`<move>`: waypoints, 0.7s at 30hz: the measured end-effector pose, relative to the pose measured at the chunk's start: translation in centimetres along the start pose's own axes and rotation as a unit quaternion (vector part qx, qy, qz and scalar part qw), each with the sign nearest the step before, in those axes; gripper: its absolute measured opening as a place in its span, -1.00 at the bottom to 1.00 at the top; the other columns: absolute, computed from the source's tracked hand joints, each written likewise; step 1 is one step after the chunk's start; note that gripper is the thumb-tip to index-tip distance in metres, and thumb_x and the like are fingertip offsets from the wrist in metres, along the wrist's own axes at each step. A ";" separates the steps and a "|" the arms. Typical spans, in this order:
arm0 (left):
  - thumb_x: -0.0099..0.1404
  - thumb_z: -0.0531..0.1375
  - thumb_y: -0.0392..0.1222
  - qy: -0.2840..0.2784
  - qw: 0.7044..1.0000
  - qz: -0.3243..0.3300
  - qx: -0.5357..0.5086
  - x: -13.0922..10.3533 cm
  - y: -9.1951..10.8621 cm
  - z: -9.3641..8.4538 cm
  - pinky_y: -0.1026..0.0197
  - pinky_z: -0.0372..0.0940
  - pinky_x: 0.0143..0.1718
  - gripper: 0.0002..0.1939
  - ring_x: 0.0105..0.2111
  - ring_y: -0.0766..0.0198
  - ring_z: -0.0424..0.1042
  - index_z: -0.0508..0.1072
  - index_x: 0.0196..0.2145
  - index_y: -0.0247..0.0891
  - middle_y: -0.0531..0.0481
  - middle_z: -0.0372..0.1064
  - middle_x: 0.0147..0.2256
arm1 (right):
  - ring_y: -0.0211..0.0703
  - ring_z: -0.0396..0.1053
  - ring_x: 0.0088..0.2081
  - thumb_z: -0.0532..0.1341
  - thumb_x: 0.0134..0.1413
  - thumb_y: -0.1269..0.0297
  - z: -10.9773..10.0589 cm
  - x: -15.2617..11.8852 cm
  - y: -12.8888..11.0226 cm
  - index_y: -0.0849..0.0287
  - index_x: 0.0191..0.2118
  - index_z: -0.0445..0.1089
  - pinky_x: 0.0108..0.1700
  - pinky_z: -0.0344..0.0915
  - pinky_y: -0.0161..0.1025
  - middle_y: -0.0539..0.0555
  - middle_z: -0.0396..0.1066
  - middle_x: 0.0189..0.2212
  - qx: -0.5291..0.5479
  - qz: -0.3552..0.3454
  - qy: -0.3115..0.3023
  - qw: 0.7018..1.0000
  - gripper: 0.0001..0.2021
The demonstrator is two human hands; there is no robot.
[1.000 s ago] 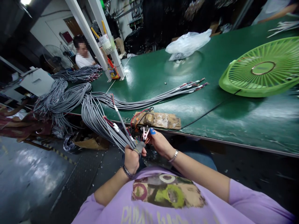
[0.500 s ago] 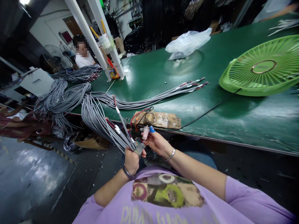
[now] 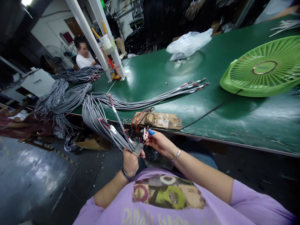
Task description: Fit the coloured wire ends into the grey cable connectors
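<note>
My left hand (image 3: 131, 162) is closed around the end of a grey cable (image 3: 138, 149), whose thin coloured wires (image 3: 138, 140) fan out above the fist. Other grey cables (image 3: 114, 137) run down beside that hand, with white wraps near their bared ends. Close by on the right, my right hand (image 3: 161, 144) has its fingers drawn together at the wire tips. A blue covering (image 3: 152, 132) sits on one of its fingertips. Next to it shows a small pale pink piece (image 3: 145, 134); whether this is held or worn on a finger I cannot tell.
A wooden block (image 3: 164, 120) with red and black leads lies at the edge of the green table (image 3: 145, 68). Grey cable bundles (image 3: 67, 97) pile up at left. Farther off are a green fan (image 3: 264, 67), a plastic bag (image 3: 189, 43), a white post (image 3: 93, 37) and a seated person (image 3: 83, 59).
My left hand and its cables have shifted slightly left. My right hand has turned a little and stays by the wire tips; the pale pink piece now looks narrower.
</note>
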State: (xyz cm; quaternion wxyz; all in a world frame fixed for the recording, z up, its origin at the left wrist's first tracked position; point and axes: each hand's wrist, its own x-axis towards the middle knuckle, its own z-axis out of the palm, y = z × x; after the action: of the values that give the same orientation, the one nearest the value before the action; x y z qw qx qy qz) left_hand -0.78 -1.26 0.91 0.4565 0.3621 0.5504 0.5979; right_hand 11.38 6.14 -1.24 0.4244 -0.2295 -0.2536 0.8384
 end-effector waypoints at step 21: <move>0.03 0.31 -0.03 0.022 0.999 0.015 0.021 0.3 -1.0 0.6 0.34 0.21 -0.67 -0.67 -0.72 0.40 0.25 0.34 -0.67 -0.27 0.12 0.27 -0.73 | -0.29 0.35 -0.44 0.25 0.00 -0.05 -0.1 0.9 1.0 0.15 -0.38 0.41 -0.35 0.27 -0.32 0.01 0.45 -0.46 0.102 0.034 0.022 0.994 -0.68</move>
State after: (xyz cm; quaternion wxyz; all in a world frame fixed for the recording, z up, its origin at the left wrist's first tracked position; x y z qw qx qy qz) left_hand -0.22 -0.79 -0.06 0.4277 0.3667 0.5676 0.6004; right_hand 10.33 6.33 -2.08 0.4224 -0.2120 -0.1491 0.8686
